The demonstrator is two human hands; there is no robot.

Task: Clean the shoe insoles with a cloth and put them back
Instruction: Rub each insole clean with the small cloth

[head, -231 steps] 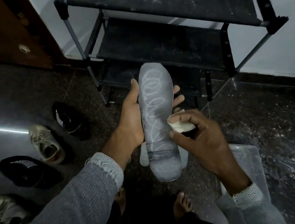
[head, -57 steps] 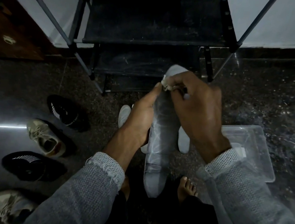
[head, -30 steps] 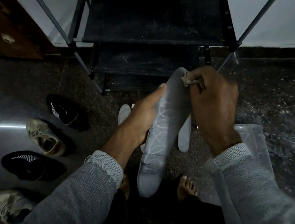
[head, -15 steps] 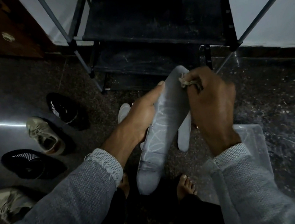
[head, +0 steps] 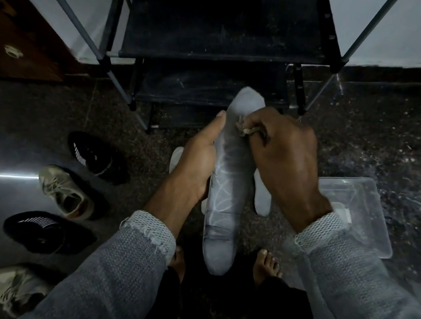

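Head view: compared with 0.5 s ago, the right hand (head: pixel 282 162) has slid the cloth (head: pixel 244 129) slightly down and leftward from the toe tip of the grey insole (head: pixel 229 187), so more of the rounded toe shows. The left hand (head: pixel 198 168) still wraps closed around the insole's left edge, thumb lying along it. The right hand is clenched on the small, crumpled cloth, pressing it to the insole. The insole is held upright above the floor (head: pixel 376 141), streaked with pale swirling marks. 2 more insoles (head: pixel 261 196) lie on the floor beneath, 4 shoes (head: pixel 94 155) toward its left edge.
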